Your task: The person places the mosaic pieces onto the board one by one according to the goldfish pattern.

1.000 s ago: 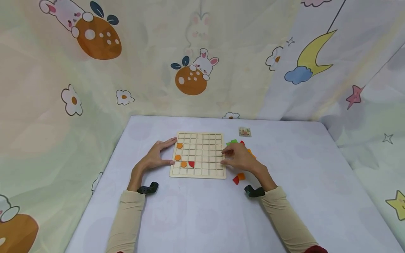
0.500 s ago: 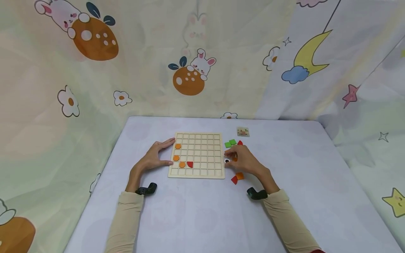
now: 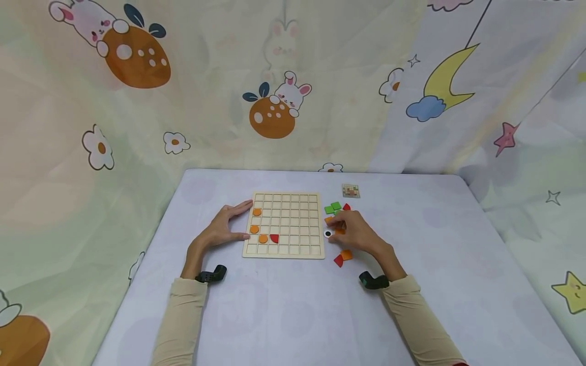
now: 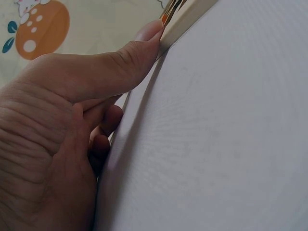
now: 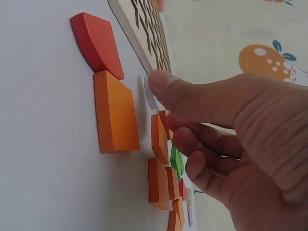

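Note:
In the head view a pale wooden grid board (image 3: 284,257) lies on the table. My left hand (image 3: 223,227) is at its left edge, thumb and fingers spread. The left wrist view has the thumb tip right at the board's side (image 4: 187,25). Right of the board, my right hand (image 3: 354,229) pinches a white disc (image 3: 327,234) with a black centre, close over the table. In the right wrist view the thumb (image 5: 168,89) overlaps that disc and the index finger is mostly hidden. On the board sit several orange round pieces (image 3: 257,212) and a red quarter-round piece (image 3: 274,238).
Green squares (image 3: 336,205), a red piece (image 3: 346,207) and orange pieces (image 5: 159,183) lie around the right hand. Nearer are a red piece (image 3: 338,261) and an orange square (image 3: 346,254). A small patterned card (image 3: 350,191) lies farther back. A printed cloth (image 3: 210,101) stands behind the table.
My right hand has drawn back to the right from the board's edge, and the white disc shows at its fingertips. The left hand stays at the board. The view has shifted slightly.

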The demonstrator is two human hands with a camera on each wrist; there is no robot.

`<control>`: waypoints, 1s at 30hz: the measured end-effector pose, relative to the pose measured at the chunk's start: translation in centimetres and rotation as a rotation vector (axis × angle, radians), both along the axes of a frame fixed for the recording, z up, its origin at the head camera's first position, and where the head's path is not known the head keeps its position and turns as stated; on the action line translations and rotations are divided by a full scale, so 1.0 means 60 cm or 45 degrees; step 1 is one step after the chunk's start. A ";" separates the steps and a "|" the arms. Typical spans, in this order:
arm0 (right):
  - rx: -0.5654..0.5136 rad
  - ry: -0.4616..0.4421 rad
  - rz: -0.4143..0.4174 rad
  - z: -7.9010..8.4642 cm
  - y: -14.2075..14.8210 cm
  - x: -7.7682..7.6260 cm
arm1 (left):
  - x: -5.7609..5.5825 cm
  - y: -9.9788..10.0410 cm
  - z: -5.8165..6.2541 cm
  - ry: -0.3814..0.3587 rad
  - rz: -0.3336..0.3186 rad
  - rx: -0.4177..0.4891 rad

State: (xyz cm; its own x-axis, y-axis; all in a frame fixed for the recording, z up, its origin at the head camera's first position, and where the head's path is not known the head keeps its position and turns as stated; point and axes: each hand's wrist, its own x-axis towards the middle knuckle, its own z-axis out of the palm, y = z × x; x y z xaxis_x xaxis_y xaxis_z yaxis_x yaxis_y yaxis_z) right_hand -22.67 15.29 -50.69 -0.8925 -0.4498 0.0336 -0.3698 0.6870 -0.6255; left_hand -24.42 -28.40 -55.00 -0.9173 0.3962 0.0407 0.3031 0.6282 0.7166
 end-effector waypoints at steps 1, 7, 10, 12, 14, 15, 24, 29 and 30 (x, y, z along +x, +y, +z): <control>0.001 -0.003 -0.001 -0.001 0.001 0.000 | 0.000 0.000 0.000 -0.002 0.001 0.000; 0.004 -0.012 -0.002 -0.002 0.004 0.000 | 0.001 0.000 0.001 -0.012 0.001 -0.011; -0.001 -0.022 0.005 -0.005 0.005 -0.001 | 0.001 0.001 0.002 -0.009 -0.001 -0.018; 0.000 -0.032 0.002 -0.008 0.004 -0.001 | 0.002 0.001 0.002 -0.016 -0.002 -0.010; 0.004 -0.041 -0.004 -0.010 0.003 -0.002 | 0.002 0.002 0.003 -0.018 -0.004 -0.006; 0.009 -0.045 -0.011 -0.012 0.002 -0.002 | 0.002 0.002 0.003 -0.017 -0.005 -0.005; 0.038 -0.044 -0.023 -0.007 -0.004 -0.001 | -0.006 0.001 0.002 -0.033 -0.006 0.005; 0.036 -0.017 -0.003 -0.003 -0.006 -0.002 | -0.004 0.000 0.002 -0.017 -0.006 -0.009; 0.034 -0.012 0.002 -0.002 -0.006 -0.003 | -0.003 0.000 0.002 -0.017 -0.004 -0.010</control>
State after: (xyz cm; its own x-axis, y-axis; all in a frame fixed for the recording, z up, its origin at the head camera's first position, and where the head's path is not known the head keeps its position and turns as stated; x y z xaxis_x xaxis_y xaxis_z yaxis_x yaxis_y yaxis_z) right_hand -22.83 14.90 -50.83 -0.8920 -0.4518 0.0127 -0.3649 0.7032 -0.6103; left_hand -24.60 -28.37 -54.87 -0.9163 0.3996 0.0255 0.2959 0.6329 0.7155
